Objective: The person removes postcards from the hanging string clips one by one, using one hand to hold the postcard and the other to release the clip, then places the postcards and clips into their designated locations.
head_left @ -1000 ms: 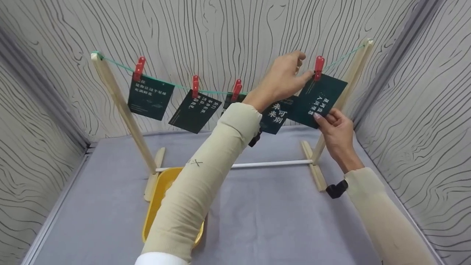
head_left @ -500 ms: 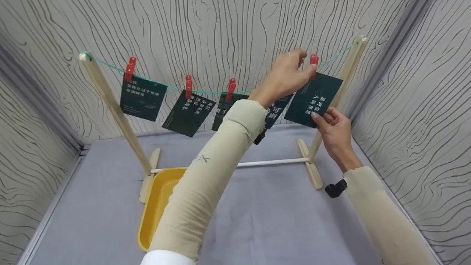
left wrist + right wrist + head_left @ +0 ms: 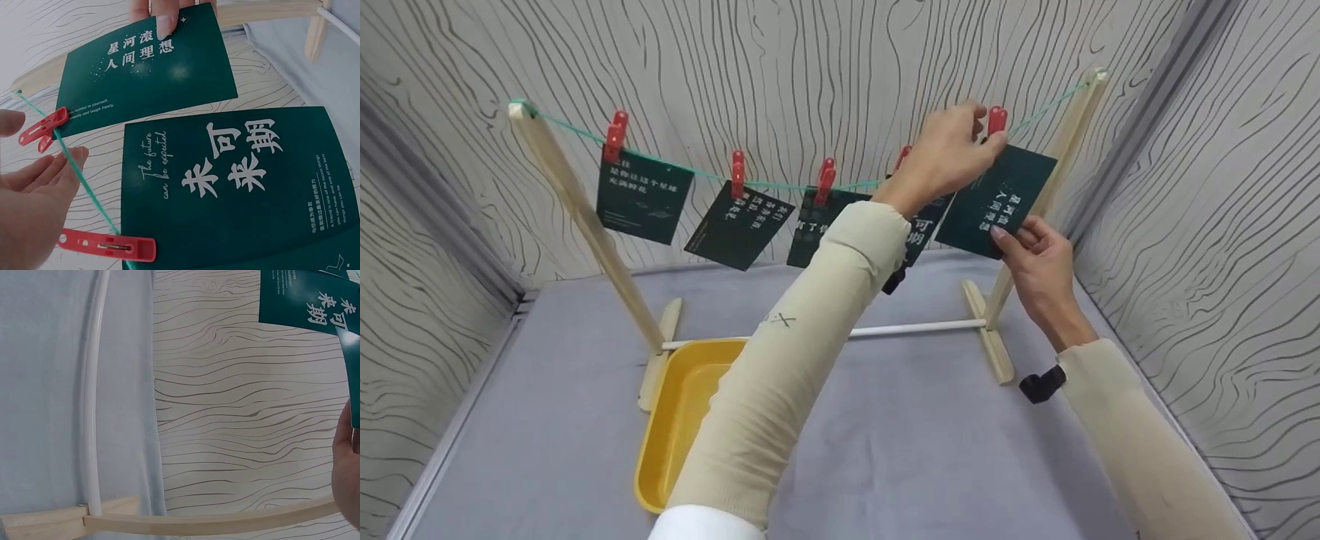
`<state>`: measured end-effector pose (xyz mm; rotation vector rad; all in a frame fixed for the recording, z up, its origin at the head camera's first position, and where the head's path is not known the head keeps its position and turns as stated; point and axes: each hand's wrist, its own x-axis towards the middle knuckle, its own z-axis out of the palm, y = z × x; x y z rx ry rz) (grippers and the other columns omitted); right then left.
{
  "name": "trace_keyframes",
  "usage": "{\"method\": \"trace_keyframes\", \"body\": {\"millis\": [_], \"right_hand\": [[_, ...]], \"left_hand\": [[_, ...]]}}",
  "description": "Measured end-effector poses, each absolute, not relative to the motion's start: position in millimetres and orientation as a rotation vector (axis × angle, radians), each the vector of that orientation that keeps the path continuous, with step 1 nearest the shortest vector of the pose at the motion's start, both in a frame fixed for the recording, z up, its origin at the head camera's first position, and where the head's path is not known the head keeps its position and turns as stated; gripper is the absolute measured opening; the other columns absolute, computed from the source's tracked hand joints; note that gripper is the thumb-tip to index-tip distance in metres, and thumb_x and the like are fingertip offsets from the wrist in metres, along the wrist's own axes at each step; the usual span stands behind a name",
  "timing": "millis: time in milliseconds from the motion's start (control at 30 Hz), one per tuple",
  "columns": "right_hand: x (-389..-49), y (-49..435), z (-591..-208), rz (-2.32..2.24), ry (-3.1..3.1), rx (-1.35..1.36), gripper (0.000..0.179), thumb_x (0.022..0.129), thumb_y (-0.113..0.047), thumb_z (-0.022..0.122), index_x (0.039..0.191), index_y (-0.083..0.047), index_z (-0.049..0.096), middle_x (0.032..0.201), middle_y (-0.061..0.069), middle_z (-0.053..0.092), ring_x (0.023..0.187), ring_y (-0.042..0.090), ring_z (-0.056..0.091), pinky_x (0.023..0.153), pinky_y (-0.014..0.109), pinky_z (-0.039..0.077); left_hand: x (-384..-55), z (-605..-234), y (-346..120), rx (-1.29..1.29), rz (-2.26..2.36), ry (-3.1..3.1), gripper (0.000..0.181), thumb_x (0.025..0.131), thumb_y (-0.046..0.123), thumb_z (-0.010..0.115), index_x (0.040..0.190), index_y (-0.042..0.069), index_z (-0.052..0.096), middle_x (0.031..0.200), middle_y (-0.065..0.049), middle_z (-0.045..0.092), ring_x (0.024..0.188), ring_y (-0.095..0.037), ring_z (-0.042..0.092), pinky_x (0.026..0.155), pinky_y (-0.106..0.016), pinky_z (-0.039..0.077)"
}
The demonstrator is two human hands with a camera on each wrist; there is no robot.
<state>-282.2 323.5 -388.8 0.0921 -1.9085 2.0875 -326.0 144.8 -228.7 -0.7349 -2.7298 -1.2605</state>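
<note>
Our left hand [image 3: 949, 154] now has its thumb across the lower part of the fifth peg [image 3: 997, 118] in the head view, where a second ago the thumb lay beside it; the third card [image 3: 814, 214], mostly behind our left sleeve [image 3: 791, 352] then, now shows more of itself.

From the left, we see the left post [image 3: 591, 231], with the green line [image 3: 87, 183] tied at its top and sagging across. On it hangs the first card [image 3: 643, 196], tilted a little under the first peg [image 3: 616, 137]. Below, the yellow tray [image 3: 690, 397] stands on the grey cloth [image 3: 855, 420] by that post's foot, partly behind our sleeve. Next comes the second card [image 3: 741, 225], tilted, under the second peg [image 3: 738, 174], then the third card under the third peg [image 3: 825, 180].

The fourth card [image 3: 225, 185] is clipped by the fourth peg [image 3: 112, 246]; our left wrist partly covers both in the head view. Our left thumb and fingers are apart, to either side of the fifth peg, which clips a corner of the fifth card [image 3: 997, 199] to the line. That card hangs tilted, and our right hand [image 3: 1042, 266] pinches its lower edge between thumb and fingers. Behind it rises the right post [image 3: 1069, 157].
</note>
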Motion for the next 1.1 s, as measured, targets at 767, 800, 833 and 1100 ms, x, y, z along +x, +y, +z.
{"method": "trace_keyframes", "body": {"millis": [767,800,833,1100], "right_hand": [[-281,323,-389,2.226,-1.770,0.165,0.036,0.095,-0.009,0.076,0.129,-0.001,0.064,0.120,0.002,0.078,0.112,0.013,0.075,0.099,0.025,0.059],[-280,323,-389,2.225,-1.771,0.163,0.036,0.095,-0.009,0.076,0.129,-0.002,0.064,0.120,0.002,0.078,0.112,0.013,0.074,0.100,0.025,0.059],[-280,324,-388,2.221,-1.775,0.162,0.037,0.095,-0.010,0.076,0.129,-0.002,0.064,0.120,0.002,0.078,0.113,0.013,0.074,0.100,0.024,0.059],[-279,329,-387,2.196,-1.812,0.131,0.037,0.096,-0.011,0.076,0.130,-0.003,0.063,0.121,0.001,0.078,0.113,0.013,0.073,0.101,0.023,0.058]], "left_hand": [[-328,-232,156,-0.616,-1.697,-2.530,0.045,0.106,0.036,0.062,0.144,0.011,0.063,0.126,-0.002,0.074,0.099,-0.007,0.070,0.088,-0.016,0.059],[-329,-233,156,-0.617,-1.694,-2.528,0.045,0.106,0.036,0.062,0.143,0.011,0.063,0.125,-0.002,0.074,0.099,-0.007,0.070,0.087,-0.016,0.059],[-329,-232,157,-0.618,-1.689,-2.527,0.044,0.106,0.036,0.062,0.143,0.011,0.064,0.125,-0.002,0.074,0.099,-0.007,0.070,0.087,-0.016,0.059],[-329,-232,161,-0.639,-1.689,-2.509,0.042,0.106,0.034,0.063,0.142,0.013,0.065,0.123,-0.001,0.075,0.101,-0.006,0.070,0.089,-0.014,0.058]]}}
